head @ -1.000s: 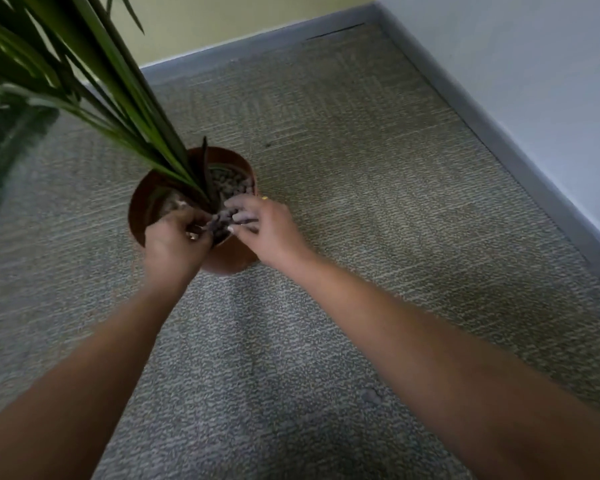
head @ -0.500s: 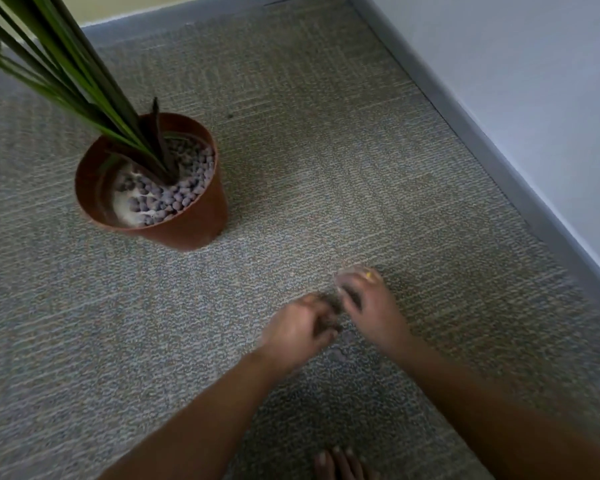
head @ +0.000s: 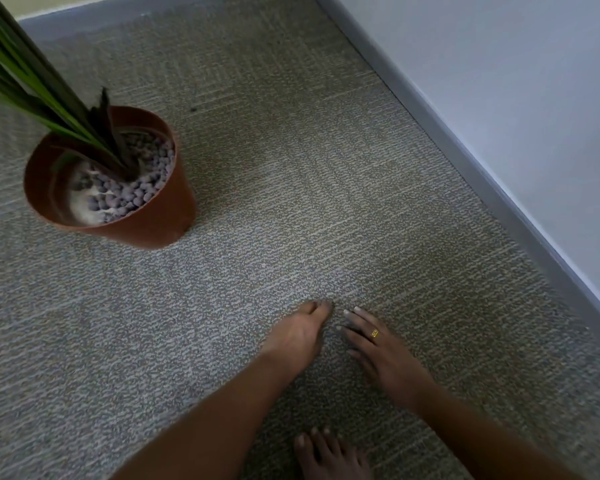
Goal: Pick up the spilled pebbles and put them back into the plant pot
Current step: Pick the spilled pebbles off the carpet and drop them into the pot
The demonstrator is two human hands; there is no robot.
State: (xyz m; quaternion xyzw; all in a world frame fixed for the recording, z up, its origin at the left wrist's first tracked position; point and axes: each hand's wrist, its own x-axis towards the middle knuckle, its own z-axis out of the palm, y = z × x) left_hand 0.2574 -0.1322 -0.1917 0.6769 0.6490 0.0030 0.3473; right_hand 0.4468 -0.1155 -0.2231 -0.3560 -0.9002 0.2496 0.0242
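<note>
The brown plant pot (head: 160, 223) stands on the carpet at the upper left, with green leaves rising out of it. Grey-purple pebbles (head: 136, 188) cover most of its top, and a pale patch shows at its left side. Both hands rest low on the carpet, well to the right of and nearer than the pot. My left hand (head: 297, 336) is palm down with its fingers bunched together and the tips on the carpet; what lies under it is hidden. My right hand (head: 378, 348), wearing a gold ring, lies flat beside it with fingers spread. No loose pebbles show on the carpet.
Grey-beige carpet (head: 291, 202) covers the floor. A grey skirting board (head: 482, 174) and a pale wall run along the right side, and another skirting runs across the top. My bare foot (head: 329, 459) is at the bottom edge, just behind the hands.
One second ago both hands were over the pot's rim. They have come down to the carpet to the right of the pot and have now spread slightly apart.
</note>
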